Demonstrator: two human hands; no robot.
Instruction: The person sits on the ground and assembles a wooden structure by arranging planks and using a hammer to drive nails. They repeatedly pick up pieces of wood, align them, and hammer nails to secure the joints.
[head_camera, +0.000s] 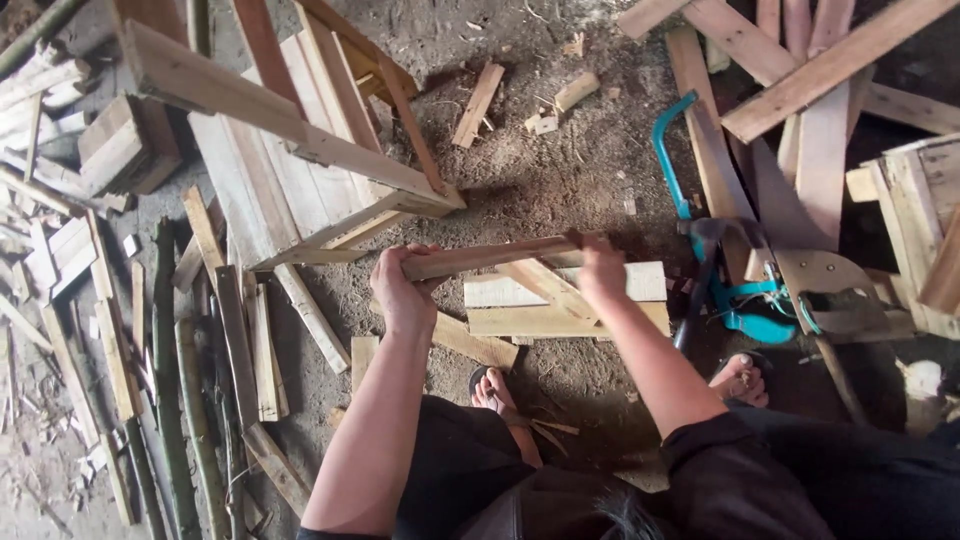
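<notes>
While both fists clamp its ends, the wooden slat (490, 257) lies level between left hand (402, 290) and right hand (600, 270), just above the stacked boards (560, 305).

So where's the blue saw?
In the head view the blue saw lies on the dirt floor, right of the right hand, beside the planks.

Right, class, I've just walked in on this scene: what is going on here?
A person seated low over a dirt floor holds a thin wooden slat level between both hands: the left hand grips one end, the right hand the other. Below the slat lie short planks. A wooden frame stands ahead to the left, and teal-handled saws lie among boards on the right. Offcuts are scattered around.
</notes>
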